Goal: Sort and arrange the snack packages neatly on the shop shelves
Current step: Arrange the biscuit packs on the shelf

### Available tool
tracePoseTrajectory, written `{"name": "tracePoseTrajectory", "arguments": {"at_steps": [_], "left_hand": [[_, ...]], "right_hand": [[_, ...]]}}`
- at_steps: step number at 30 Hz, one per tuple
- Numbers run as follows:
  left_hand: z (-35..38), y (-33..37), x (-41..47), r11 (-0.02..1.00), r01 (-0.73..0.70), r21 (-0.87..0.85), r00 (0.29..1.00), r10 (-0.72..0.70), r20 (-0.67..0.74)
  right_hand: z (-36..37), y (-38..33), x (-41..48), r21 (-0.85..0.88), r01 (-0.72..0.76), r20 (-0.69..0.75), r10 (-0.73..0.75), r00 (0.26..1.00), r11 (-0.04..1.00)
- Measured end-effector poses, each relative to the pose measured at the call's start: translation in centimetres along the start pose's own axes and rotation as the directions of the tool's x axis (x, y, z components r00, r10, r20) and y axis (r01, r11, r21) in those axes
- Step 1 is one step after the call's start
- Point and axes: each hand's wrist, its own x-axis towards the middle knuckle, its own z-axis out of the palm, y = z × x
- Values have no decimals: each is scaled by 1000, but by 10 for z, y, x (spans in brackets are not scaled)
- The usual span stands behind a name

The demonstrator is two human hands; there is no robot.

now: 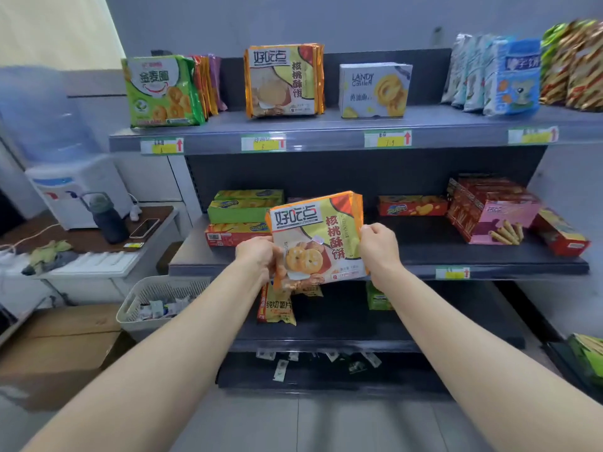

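While I hold the orange walnut-cookie pack point(318, 238) slightly tilted in front of the mid shelf point(424, 246), my left hand point(257, 256) grips its lower-left edge & my right hand point(378, 247) pinches its right edge. Matching packs point(284, 81) stand on the top shelf point(326, 125), btw the green cookie bag point(161, 91) & the Landy Castle box point(375, 89).
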Motion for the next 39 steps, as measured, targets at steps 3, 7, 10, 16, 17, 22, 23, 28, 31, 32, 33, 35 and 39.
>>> {"name": "tracePoseTrajectory", "arguments": {"at_steps": [3,7,10,16,17,22,23,28,31,32,33,35,39], "left_hand": [[-13,4,-9,998,-35,-46,999,37,32],[-25,17,-17,982,-99,-160,992,109,61],[-28,39,-23,958,-178,-227,978,197,66],[-29,105,-32,899,-347,-266,927,371,44],[-28,117,-32,891,-360,-279,922,386,43],[-25,169,-28,845,-382,-374,896,438,77],[-23,179,-25,839,-393,-377,889,451,76],[-16,224,-9,782,-486,-389,842,538,28],[-12,247,5,765,-522,-378,822,569,15],[-11,252,10,757,-530,-382,816,577,11],[-10,257,16,751,-539,-383,811,584,4],[-7,264,27,747,-550,-374,807,591,-7],[-1,269,54,750,-539,-383,816,578,-19]], "right_hand": [[6,-7,-20,35,27,-40,-25,999,999],[13,-25,-39,108,97,-69,-90,994,989],[15,-47,-42,145,154,-117,-137,984,977],[18,-107,-24,192,288,-161,-260,952,938],[19,-117,-20,193,308,-161,-279,947,932],[28,-162,6,212,356,-129,-335,933,910],[30,-171,12,214,364,-123,-344,931,907],[43,-209,46,209,438,-111,-424,899,874],[50,-228,69,216,483,-83,-477,875,849],[52,-233,76,221,493,-73,-490,869,842],[55,-236,84,226,499,-64,-499,864,836],[60,-240,99,229,503,-47,-506,861,834],[74,-238,125,249,491,14,-510,860,835]]}}
